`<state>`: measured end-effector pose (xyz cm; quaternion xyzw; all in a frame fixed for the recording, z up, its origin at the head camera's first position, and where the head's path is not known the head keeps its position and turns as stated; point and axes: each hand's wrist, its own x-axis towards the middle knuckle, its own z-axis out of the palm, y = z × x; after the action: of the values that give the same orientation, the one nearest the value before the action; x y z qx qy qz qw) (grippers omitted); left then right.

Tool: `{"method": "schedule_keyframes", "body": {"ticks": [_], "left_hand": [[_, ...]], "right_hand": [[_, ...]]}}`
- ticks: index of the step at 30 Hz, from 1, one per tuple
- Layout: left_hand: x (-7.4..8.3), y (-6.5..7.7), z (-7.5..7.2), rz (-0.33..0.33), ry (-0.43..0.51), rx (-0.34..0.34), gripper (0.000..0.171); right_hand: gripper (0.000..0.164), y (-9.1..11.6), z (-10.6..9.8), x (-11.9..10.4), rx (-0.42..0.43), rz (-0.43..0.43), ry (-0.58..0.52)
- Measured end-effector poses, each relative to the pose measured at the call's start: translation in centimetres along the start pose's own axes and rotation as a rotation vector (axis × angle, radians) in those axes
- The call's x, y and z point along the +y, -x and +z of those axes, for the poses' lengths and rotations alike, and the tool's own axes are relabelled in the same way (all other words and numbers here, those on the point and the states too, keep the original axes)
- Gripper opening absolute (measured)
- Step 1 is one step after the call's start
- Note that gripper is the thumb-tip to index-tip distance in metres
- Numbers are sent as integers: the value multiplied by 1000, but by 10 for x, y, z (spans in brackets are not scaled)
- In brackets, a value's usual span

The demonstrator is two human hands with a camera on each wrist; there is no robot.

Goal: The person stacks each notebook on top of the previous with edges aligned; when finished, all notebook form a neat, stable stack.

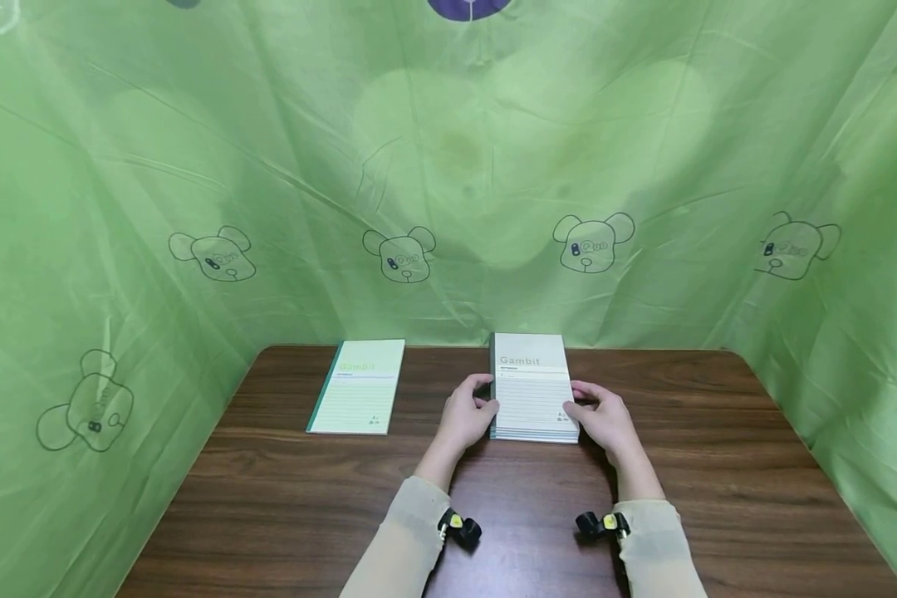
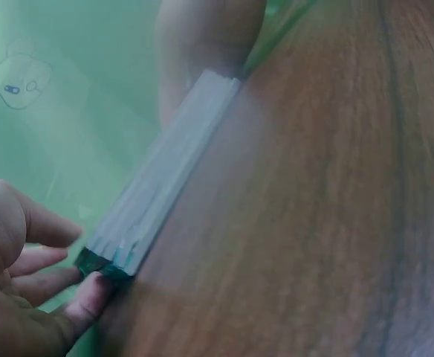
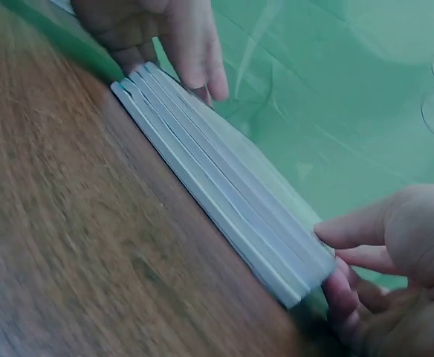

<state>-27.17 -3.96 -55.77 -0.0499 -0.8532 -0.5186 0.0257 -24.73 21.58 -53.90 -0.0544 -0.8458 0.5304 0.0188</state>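
Note:
A stack of grey-covered Gambit notebooks (image 1: 532,390) lies on the table with its dark spine side to the left. My left hand (image 1: 466,413) is at that spine side, its thumb and fingertips against the edge. On the opposite side, my right hand (image 1: 604,419) touches the right edge with thumb and fingers. The right wrist view shows several layered page edges of the stack (image 3: 217,186), with a hand at each end. In the left wrist view, the thumb of my left hand (image 2: 24,282) meets the green spine corner; that view is blurred.
A single light green notebook (image 1: 359,389) with a teal spine lies flat left of the stack. The brown wooden table (image 1: 538,507) ends at a green curtain (image 1: 493,166) with bear prints, which also hangs along both sides.

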Motion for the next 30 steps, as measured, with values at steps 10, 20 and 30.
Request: {"method": "schedule_keyframes", "body": {"ticks": [10,20,30], "left_hand": [[12,14,-41,66,36,46,38],[-11,14,-123,74,-99,75,43],[-65,32,-201,-115,-151,178,57]], "right_hand": [[46,2,27,-48,-6,-48,-132],[52,9,111,-92,-172,-140,-102],[48,11,172,-112,-220,-160,-103]]}}
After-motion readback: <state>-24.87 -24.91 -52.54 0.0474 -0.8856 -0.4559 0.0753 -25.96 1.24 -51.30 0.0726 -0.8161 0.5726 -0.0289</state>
